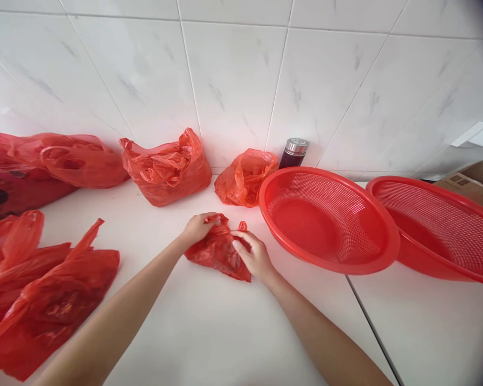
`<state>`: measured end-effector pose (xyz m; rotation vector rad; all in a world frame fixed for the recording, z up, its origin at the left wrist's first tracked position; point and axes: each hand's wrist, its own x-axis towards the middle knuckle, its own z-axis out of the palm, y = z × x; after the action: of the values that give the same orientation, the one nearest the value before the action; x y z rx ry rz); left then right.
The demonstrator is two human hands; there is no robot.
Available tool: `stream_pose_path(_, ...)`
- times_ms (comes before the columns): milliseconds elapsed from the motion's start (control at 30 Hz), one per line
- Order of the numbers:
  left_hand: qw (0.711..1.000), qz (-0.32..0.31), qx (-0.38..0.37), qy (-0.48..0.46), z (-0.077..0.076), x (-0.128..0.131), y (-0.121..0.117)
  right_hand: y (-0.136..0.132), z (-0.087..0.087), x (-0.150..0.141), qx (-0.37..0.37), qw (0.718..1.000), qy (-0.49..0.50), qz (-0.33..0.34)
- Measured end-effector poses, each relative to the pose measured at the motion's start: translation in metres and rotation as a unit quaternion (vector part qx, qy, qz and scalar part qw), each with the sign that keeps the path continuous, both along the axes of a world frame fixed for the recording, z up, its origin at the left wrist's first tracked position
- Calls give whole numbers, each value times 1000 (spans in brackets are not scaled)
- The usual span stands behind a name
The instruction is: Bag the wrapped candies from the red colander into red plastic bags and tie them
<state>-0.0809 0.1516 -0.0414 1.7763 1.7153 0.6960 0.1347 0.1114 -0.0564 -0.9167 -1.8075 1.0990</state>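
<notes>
A small red plastic bag (219,249) lies on the white table between my two hands. My left hand (199,228) is closed on its upper left edge, with the fingertips partly hidden in the folds. On the other side, my right hand (254,254) pinches the upper right part, near a loop of the bag that sticks up. What the bag contains is hard to make out through the crumpled plastic. Just behind it stands another small red bag (245,179), with its top loosely gathered.
Two red perforated baskets (326,262) stand at the right, overlapping. A dark flask (293,154) with a silver lid is by the tiled wall. A fuller red bag (169,177) sits behind left; several more red bags (60,300) crowd the left. A cardboard box (469,185) is far right.
</notes>
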Motion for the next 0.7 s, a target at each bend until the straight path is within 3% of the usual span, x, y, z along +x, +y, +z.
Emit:
stream_pose_path(133, 985, 70, -70, -140, 5, -20, 2, -6, 13, 3, -52, 994, 100, -1)
stream_pose_path(233, 963, 147, -102, -201, 6, -40, 0, -7, 15, 4, -91, 987, 125, 38)
stream_pose_path(367, 943, 226, -71, -232, 11, -59, -8, -6, 11, 4, -128, 977, 134, 105)
stream_pose_path(467, 944, 247, -12, -219, 23, -60, -16, -5, 14, 7, -134, 971, 149, 127)
stream_pose_path(600, 947, 249, 129, -155, 52, -41, -34, -1, 22, 11, -116, 971, 163, 134)
stream_pose_path(633, 954, 221, 162, -125, 58, -34, -40, 0, 23, 11, -109, 971, 162, 136)
stream_pose_path(700, 979, 85, 182, -39, 67, -20, -50, 2, 24, 10, -100, 972, 161, 139)
